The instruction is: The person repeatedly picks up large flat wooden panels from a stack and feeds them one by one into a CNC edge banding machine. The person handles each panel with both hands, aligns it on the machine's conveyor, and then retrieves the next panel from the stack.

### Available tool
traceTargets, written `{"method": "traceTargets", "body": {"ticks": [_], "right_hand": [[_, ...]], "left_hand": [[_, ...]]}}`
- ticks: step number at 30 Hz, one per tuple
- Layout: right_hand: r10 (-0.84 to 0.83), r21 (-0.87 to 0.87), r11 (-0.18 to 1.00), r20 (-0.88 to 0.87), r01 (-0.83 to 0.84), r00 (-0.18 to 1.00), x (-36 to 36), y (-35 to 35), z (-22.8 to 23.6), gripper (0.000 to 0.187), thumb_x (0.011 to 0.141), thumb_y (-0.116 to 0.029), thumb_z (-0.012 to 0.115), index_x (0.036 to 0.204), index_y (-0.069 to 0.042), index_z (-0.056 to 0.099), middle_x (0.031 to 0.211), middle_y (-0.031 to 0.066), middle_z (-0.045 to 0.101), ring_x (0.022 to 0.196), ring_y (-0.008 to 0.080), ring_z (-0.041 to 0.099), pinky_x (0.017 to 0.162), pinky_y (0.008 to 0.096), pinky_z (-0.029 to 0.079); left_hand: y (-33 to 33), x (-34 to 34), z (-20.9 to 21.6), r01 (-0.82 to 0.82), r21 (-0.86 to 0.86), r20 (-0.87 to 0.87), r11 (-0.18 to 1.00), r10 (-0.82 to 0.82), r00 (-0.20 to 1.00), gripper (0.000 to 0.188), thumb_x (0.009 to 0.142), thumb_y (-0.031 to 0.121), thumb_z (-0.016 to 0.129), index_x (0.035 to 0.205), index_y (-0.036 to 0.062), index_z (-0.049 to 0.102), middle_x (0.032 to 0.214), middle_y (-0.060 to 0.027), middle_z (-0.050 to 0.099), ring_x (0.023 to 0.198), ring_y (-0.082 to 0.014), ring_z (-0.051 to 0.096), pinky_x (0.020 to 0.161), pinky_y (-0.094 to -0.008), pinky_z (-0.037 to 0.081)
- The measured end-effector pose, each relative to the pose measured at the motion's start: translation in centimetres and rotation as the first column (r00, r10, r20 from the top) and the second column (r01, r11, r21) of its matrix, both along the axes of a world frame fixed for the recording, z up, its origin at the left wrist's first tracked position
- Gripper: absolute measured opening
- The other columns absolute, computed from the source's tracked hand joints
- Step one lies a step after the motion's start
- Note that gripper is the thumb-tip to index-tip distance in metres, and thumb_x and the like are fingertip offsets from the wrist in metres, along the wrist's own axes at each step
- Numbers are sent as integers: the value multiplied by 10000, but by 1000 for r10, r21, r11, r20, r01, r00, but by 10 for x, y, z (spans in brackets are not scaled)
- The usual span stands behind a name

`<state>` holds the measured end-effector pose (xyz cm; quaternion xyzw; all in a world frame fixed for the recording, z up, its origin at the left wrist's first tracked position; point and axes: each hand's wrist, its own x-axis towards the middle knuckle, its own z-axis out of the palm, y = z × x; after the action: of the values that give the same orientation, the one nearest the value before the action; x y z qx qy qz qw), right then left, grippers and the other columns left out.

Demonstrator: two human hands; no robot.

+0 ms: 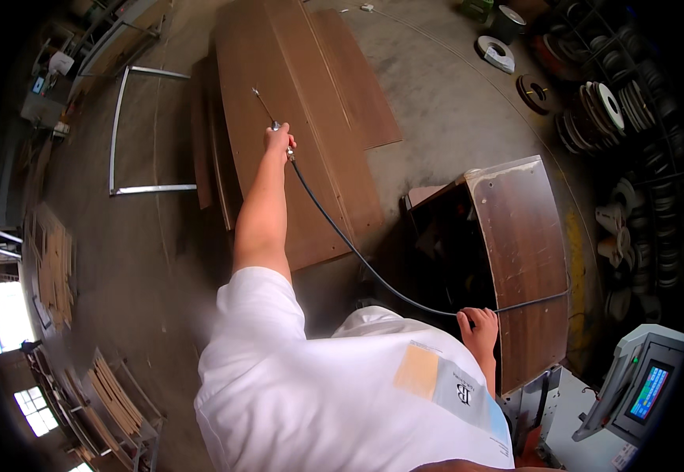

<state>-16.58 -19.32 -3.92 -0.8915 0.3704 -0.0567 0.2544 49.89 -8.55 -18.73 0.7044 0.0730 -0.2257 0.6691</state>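
Note:
My left arm reaches out over a large brown wood-grain panel [275,63], and my left hand [280,140] is closed around an air blow gun [265,106]. The gun's long thin metal nozzle points away over the panel. From its rear fitting a dark air hose [342,232] curves down to the right. Nearer my body, my right hand [479,329] is closed on this hose, beside the edge of a brown wood-grain box [527,259]. Past that hand the hose runs across the box top. The palm sides of both hands are hidden.
Smaller brown boards [361,86] lie beside and under the large panel. At left a metal frame [114,134] stands on the floor. Racks of edging rolls [601,110] line the right side. A control unit with a lit screen [648,391] is at lower right.

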Motion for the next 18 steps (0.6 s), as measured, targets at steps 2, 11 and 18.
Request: {"method": "traceTargets", "body": {"ticks": [2,11,18], "right_hand": [[-65,1,998,6,65,998,-6,0,1,121,858,-198,706,881,-82,732,806,52,704,787,253,626,842,385,458],[-362,192,926,202,326,910,-33,-3,5,109,941,-131,655,952,-57,733,743,82,698,668,199,669,623,308,498],[-567,604,763,455,231,687,-40,-22,52,265,916,-142,707,1134,6,680,798,41,703,725,100,668,656,239,510]], "left_hand": [[-21,-4,13,49,7,13,999,-49,999,226,988,198,590,980,73,403,562,-65,516,397,-168,494,354,-319,424],[-79,-173,17,387,-161,-69,908,-401,913,261,957,208,641,968,86,411,609,-51,551,426,-168,549,385,-331,468],[-120,-419,163,751,441,640,491,-759,120,270,906,163,674,1171,136,633,803,-26,612,840,-184,643,694,-352,517]]}}
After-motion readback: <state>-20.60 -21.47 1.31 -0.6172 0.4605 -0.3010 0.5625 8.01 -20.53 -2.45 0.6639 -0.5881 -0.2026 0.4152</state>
